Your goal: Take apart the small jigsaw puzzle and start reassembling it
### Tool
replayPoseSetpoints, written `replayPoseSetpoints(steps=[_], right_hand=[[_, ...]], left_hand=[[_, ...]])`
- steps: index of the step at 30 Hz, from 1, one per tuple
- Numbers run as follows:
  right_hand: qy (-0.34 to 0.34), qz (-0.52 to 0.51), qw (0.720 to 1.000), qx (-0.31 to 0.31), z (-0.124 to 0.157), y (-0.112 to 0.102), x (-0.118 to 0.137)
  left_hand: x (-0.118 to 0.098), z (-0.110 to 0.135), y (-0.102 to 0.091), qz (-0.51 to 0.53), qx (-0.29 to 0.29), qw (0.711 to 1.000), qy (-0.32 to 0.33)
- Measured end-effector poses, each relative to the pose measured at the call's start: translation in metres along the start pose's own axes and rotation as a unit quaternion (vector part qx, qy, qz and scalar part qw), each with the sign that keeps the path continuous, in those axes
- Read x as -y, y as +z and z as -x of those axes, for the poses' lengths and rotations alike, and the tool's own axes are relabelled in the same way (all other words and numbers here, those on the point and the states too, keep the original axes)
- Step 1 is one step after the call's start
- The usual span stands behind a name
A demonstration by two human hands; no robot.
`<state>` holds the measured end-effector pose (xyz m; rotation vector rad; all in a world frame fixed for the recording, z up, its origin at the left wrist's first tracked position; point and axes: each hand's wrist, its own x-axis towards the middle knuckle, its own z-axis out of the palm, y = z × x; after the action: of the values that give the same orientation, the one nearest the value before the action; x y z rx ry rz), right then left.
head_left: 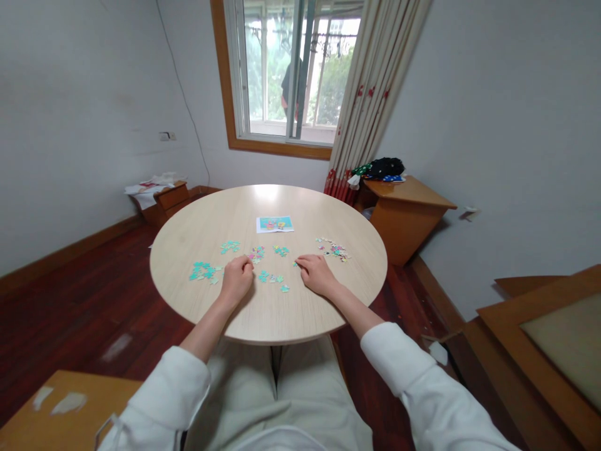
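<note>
My right hand rests over the round table, with thumb and fingertips pinched on a small teal jigsaw puzzle piece. My left hand is closed, knuckles up; whatever its fingers may hold is hidden. Just beyond it lies a pink and green cluster of pieces. Between my hands are teal and pale pieces, with a lone piece nearer me. Teal pieces spread left of my left hand, and mixed pieces are heaped beyond my right hand.
A picture card lies toward the far side of the pale round table. Further small groups of pieces lie at the back left and centre. A wooden cabinet with cloths stands right, beside a curtain.
</note>
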<state>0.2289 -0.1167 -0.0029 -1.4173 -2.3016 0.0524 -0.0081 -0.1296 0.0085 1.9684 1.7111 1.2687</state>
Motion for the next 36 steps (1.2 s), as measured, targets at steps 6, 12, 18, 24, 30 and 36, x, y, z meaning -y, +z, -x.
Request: replayPoseSetpoints(steps=[6,12,18,24,30,36], right_hand=[[-0.037,0.006,0.999,0.017,0.004,0.004,0.036],[-0.049,-0.015,0.998,0.024,0.002,0.006,0.04],[-0.072,-0.03,0.997,0.026,0.004,0.008,0.039],[0.04,0.032,0.998,-0.045,-0.001,0.002,0.014],[0.194,0.127,0.97,-0.071,-0.007,-0.01,-0.03],[0.137,0.112,0.984,-0.017,-0.012,-0.008,-0.021]], left_hand=[[0.001,0.002,0.0,0.029,0.025,0.999,-0.008],[-0.003,0.003,0.0,0.02,0.046,0.999,0.003],[-0.002,0.004,0.002,-0.003,0.065,0.998,0.013],[-0.004,0.004,0.0,0.005,0.068,0.998,0.015],[-0.006,0.005,-0.001,0.005,0.067,0.998,0.019],[-0.006,0.004,0.001,-0.005,0.068,0.997,0.029]])
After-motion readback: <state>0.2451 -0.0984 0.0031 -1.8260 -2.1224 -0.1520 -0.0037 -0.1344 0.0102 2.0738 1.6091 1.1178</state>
